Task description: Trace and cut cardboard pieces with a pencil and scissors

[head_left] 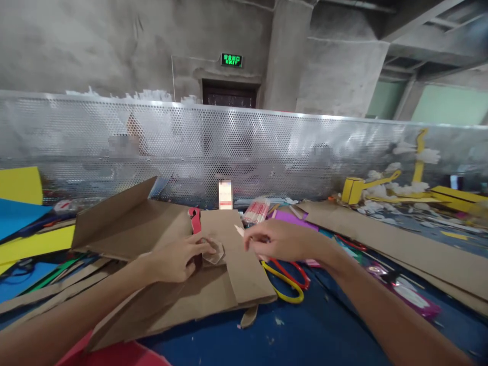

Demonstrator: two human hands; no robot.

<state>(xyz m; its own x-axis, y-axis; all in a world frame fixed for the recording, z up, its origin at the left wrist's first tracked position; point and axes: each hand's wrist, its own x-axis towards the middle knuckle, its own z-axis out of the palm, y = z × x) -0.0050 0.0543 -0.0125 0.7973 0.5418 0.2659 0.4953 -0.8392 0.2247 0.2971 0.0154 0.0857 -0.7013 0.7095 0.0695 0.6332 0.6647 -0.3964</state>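
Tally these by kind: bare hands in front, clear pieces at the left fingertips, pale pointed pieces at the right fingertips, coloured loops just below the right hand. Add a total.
Hands: 2 (left hand, right hand)
Clear pieces: 1 (clear piece)
Pale pointed pieces: 1 (pale pointed piece)
Coloured loops: 2 (yellow loop, red loop)
Total: 6

Matt cardboard [249,272]; shiny perforated metal screen [267,147]; rough, matt concrete wall [95,46]
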